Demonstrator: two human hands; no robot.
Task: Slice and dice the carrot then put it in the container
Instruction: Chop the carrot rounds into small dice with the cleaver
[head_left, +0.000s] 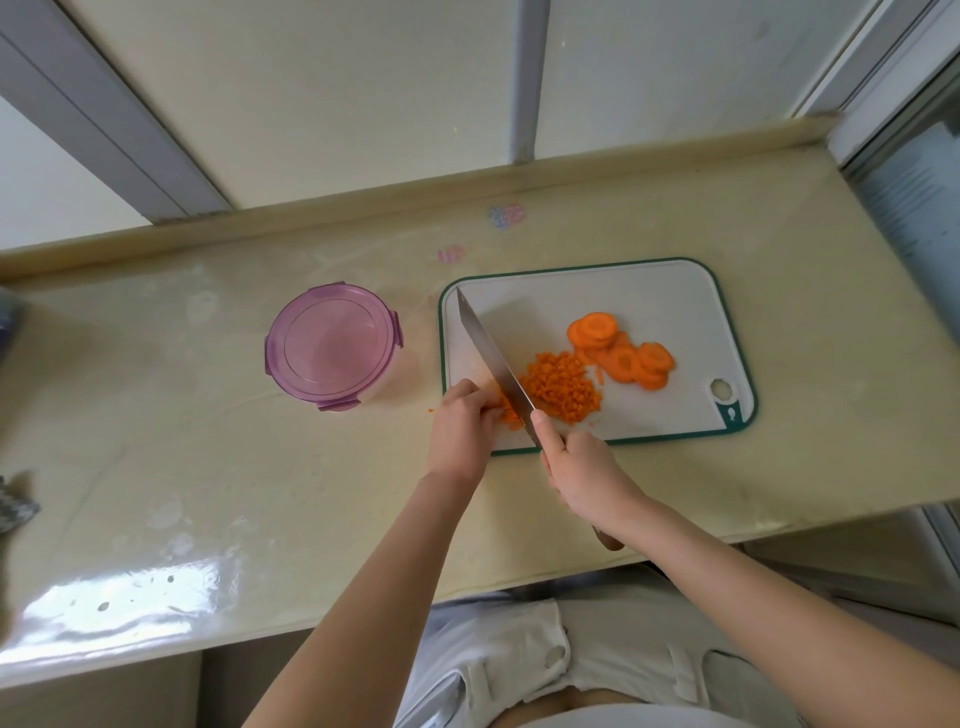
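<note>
A white cutting board (649, 296) with a green rim lies on the cream counter. On it sits a pile of diced carrot (563, 387), and several round carrot slices (621, 353) lie to its right. My right hand (584, 473) grips the handle of a large knife (491, 353), whose blade runs up and left across the board. My left hand (462, 423), fingers curled, holds small carrot pieces (508, 413) against the blade's left side. A round container with a purple clip lid (332, 345) stands left of the board, lid on.
The counter (208, 467) ends at a raised back ledge (363, 208) below a window. A dark object (15, 501) pokes in at the left edge. One small carrot crumb (430, 410) lies on the counter left of the board.
</note>
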